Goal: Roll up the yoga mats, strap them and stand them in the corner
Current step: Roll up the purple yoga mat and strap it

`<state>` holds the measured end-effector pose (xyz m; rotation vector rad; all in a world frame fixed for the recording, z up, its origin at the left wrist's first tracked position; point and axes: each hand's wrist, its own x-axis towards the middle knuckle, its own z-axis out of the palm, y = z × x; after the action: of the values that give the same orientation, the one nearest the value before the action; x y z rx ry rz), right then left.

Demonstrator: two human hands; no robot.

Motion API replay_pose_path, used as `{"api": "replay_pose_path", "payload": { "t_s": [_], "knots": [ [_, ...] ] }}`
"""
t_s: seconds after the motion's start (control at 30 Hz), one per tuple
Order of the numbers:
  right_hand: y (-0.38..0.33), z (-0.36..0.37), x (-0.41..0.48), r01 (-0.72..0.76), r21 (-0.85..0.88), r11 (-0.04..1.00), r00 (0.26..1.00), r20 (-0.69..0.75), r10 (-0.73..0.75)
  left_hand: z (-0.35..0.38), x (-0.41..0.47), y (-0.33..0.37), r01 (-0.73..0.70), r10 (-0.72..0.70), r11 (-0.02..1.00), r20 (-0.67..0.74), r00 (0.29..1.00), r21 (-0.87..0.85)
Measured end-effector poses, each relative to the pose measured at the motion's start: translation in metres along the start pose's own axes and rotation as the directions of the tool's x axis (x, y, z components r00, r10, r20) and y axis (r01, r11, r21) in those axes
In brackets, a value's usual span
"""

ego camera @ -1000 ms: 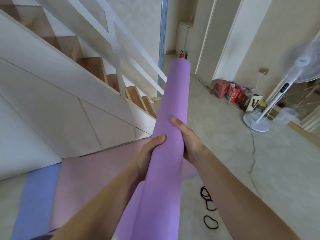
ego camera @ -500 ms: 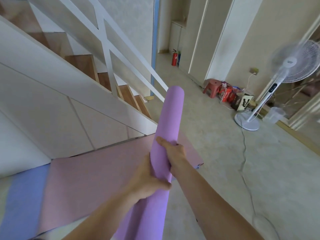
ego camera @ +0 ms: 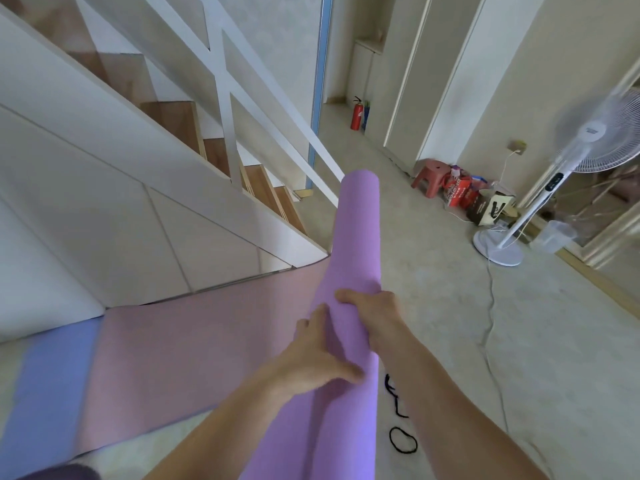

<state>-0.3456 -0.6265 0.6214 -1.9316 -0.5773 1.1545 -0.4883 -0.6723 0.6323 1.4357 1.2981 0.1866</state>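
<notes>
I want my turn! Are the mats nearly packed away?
Not yet. The purple mat is rolled, with the left hand and right hand gripping it, but unstrapped; the bands lie on the floor. The pink mat and blue mat lie flat.

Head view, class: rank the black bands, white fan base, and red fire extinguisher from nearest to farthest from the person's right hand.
1. Black bands: on the floor, just below the right hand.
2. White fan base: floor, right.
3. Red fire extinguisher: far back by the wall.
</notes>
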Motion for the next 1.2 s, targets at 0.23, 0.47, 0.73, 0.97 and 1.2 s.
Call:
{"api": "replay_pose_path", "payload": {
  "t_s": [0.23,0.47,0.73,0.97,1.2],
  "knots": [
    [0.022,0.004,0.003,-0.005,0.061,0.998,0.979,0.205,-0.007,0.012,0.006,-0.015,-0.22,0.133,0.885,-0.23,0.964,-0.411],
    [0.001,-0.023,0.004,-0.091,0.212,0.973,0.884,0.467,-0.019,0.008,0.015,-0.023,-0.144,0.206,0.77,0.029,0.978,-0.622],
    [0.005,-0.008,-0.011,0.086,-0.073,0.994,0.991,-0.094,-0.093,0.03,0.026,-0.003,-0.108,0.105,0.993,-0.075,0.992,-0.042],
    [-0.011,-0.052,-0.011,0.068,0.271,0.96,0.91,0.378,-0.171,0.02,0.012,-0.009,-0.294,0.262,0.843,-0.134,0.956,-0.451],
    [-0.02,-0.055,-0.012,0.16,0.304,0.939,0.941,0.24,-0.238,-0.002,0.026,-0.007,-0.183,0.214,0.955,0.119,0.969,-0.233]
  ]
}}
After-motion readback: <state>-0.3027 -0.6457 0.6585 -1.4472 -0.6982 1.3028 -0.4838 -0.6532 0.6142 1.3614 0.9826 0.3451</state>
